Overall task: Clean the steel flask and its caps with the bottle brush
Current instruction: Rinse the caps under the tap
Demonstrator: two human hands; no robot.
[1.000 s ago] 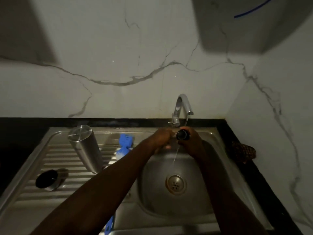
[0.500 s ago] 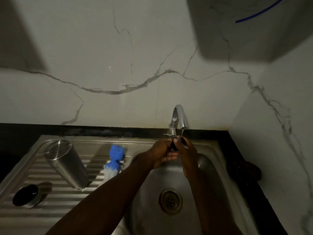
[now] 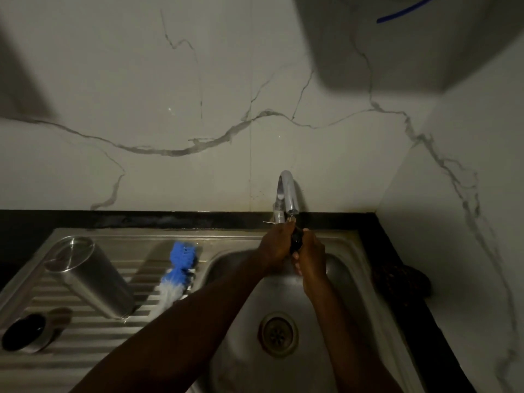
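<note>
step: rinsing small dark cap (image 3: 296, 241) under tap (image 3: 288, 194), sink's (image 3: 351, 251) back edge | left hand (image 3: 276, 245), right hand (image 3: 312, 255) both grip it | next: likely set cap on drainboard (image 3: 85, 344), near flask (image 3: 90, 276)

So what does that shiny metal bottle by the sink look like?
The flask is a plain steel cylinder with a dull shine. It stands upside down on the ridged draining board, its flat base up, and looks tilted in this wide view. No hand touches it. A cap lies in front of it, and the blue brush to its right.
</note>
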